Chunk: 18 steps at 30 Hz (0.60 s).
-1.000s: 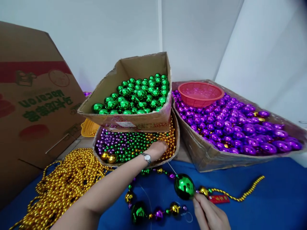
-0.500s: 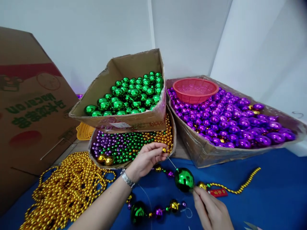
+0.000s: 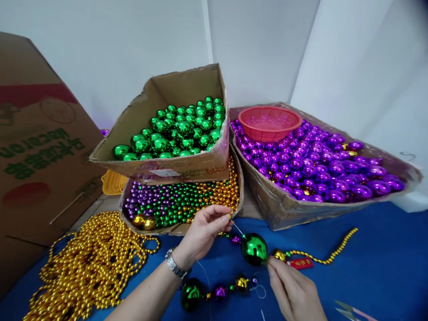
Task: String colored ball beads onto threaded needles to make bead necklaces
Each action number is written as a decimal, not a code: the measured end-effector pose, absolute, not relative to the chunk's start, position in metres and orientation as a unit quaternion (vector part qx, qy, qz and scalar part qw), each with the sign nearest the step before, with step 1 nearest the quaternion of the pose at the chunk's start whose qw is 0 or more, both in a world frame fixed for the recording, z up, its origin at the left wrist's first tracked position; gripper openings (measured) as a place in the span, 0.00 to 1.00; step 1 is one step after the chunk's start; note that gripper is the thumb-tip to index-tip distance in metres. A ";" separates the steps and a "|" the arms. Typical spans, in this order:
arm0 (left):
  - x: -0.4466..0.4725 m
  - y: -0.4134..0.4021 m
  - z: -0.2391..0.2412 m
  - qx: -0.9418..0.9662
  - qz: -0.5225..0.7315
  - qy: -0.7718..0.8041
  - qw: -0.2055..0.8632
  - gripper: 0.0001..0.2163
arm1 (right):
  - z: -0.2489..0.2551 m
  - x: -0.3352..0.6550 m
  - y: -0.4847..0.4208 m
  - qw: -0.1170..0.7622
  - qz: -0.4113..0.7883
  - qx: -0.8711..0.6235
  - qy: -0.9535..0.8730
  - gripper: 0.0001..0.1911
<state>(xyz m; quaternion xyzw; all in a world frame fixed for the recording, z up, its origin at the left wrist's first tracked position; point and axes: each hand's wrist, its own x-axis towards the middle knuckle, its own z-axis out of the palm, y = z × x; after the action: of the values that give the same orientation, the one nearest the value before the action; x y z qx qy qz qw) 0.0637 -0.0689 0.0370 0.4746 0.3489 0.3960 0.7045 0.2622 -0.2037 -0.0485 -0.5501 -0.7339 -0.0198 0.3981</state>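
Observation:
My left hand (image 3: 207, 228), with a metal watch on the wrist, pinches a small gold bead (image 3: 230, 216) on a pale, thin thread (image 3: 238, 227). That thread leads down into a large shiny green ball (image 3: 254, 249). At the ball's lower right end, my right hand (image 3: 296, 285) has thumb and finger pressed together; what lies between them is hidden. Behind the ball is a purple bead (image 3: 236, 239). Below, on the blue cloth, lies a strung row with another big green ball (image 3: 191, 294), a purple bead (image 3: 220, 292) and a gold bead (image 3: 241, 282).
A carton of green balls (image 3: 157, 168) rests over a box of small mixed beads (image 3: 240, 196). To the right, a box of purple balls (image 3: 284, 214) holds a red basket (image 3: 270, 133). Gold bead strands (image 3: 90, 263) pile at left. Scissors (image 3: 351, 309) lie at lower right.
The view has shifted slightly, bringing more of the scissors into sight. My left fingers and the gold bead have come down a little nearer the green ball. My right hand keeps its pinch.

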 end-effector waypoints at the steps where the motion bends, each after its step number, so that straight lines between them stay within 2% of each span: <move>1: 0.064 -0.071 0.038 0.506 0.398 0.356 0.677 0.09 | -0.051 0.264 -0.204 0.393 -0.036 -0.549 -0.737 0.11; 4: 0.069 -0.084 0.037 0.569 0.381 0.358 0.634 0.12 | -0.056 0.265 -0.208 0.387 -0.019 -0.545 -0.744 0.12; 10: 0.085 -0.118 -0.003 0.561 0.331 0.364 0.666 0.07 | -0.089 0.264 -0.225 0.344 0.228 -0.609 -0.677 0.09; 14: 0.086 -0.131 -0.023 0.658 0.316 0.359 0.581 0.07 | -0.110 0.277 -0.235 0.294 0.179 -0.596 -0.726 0.13; 18: 0.086 -0.131 -0.008 0.740 0.278 0.345 0.506 0.07 | -0.086 0.286 -0.233 0.295 0.137 -0.600 -0.731 0.14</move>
<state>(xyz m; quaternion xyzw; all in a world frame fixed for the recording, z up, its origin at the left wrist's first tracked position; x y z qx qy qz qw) 0.0860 -0.1309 -0.0081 0.7402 0.3452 0.2775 0.5059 0.2861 -0.2332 -0.0857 -0.6003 -0.7305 0.1373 0.2953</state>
